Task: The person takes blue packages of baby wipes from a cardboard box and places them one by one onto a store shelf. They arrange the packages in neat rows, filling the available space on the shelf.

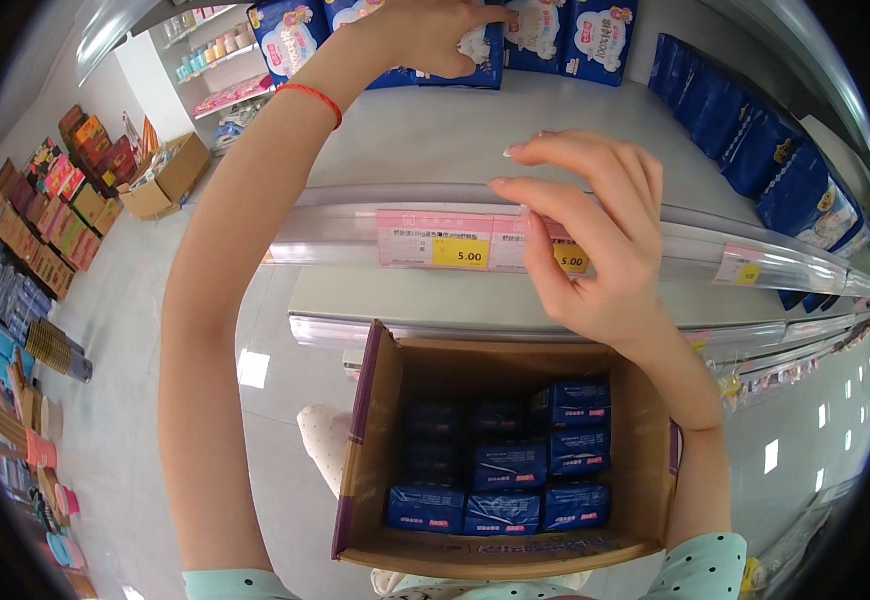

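Observation:
At the top of the view my left hand [435, 34] lies against the fronts of blue soft packs, thumb and index finger spread. One blue pack [486, 64] shows partly beneath it; the rest is hidden by the hand. My right hand [600, 232] hovers in front of the shelf edge with bent, parted fingers and nothing between them. It partly covers a pink-and-yellow price label [571, 260]. Below both hands, close to my body, an open cardboard box [498, 358] holds several blue packs [510, 465], stacked in rows with some gaps.
More blue packs [750, 135] line the shelf's right side. The grey shelf board [420, 139] has a clear plastic label strip [322, 225] along its front. On the left floor stand stacked cartons [44, 217], an open carton [172, 176] and stacked buckets [59, 349].

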Action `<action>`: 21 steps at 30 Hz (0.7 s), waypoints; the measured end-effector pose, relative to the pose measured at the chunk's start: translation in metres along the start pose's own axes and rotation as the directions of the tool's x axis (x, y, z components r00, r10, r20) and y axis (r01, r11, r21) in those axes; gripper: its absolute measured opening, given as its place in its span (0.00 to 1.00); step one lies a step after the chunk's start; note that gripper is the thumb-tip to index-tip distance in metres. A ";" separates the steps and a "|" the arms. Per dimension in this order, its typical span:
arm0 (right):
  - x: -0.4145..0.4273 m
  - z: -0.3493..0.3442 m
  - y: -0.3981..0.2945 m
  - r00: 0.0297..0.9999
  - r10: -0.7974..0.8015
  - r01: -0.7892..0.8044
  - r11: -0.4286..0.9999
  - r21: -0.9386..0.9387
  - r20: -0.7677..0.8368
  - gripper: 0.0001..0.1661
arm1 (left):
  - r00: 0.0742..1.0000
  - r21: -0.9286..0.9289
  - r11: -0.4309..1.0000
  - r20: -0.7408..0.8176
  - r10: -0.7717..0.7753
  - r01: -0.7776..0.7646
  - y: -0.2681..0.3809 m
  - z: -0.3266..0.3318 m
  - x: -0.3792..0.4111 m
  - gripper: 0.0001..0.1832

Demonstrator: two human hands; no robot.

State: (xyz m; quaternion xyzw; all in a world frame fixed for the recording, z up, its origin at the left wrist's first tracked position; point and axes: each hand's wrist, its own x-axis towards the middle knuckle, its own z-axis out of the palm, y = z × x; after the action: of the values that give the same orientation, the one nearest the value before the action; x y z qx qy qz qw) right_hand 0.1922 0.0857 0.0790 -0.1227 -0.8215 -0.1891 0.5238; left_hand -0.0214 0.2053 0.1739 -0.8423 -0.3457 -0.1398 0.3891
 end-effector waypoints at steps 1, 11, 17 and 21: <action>0.000 -0.002 -0.003 0.999 0.024 -0.025 1.000 0.010 0.026 0.17 | 1.000 -0.009 1.000 0.008 0.008 -0.008 -0.001 0.001 0.000 0.37; -0.023 0.016 -0.040 0.943 -0.329 0.229 0.738 0.635 0.042 0.11 | 0.998 0.212 0.977 0.064 0.016 -0.030 -0.007 0.006 -0.003 0.56; -0.068 0.046 -0.058 0.515 -0.567 -0.170 0.667 0.725 0.642 0.22 | 0.998 0.273 0.962 0.054 -0.035 0.019 -0.007 0.010 -0.004 0.62; -0.118 0.051 -0.074 0.205 -0.553 -0.203 0.783 0.587 0.808 0.34 | 1.000 0.213 0.977 -0.009 -0.002 0.004 -0.012 0.005 -0.008 0.53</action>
State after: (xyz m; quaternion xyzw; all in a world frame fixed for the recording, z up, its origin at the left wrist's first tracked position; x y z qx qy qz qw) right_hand 0.1709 0.0410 -0.0607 0.0561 -0.9829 0.1278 -0.1201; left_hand -0.0353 0.2110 0.1732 -0.7945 -0.3584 -0.1064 0.4785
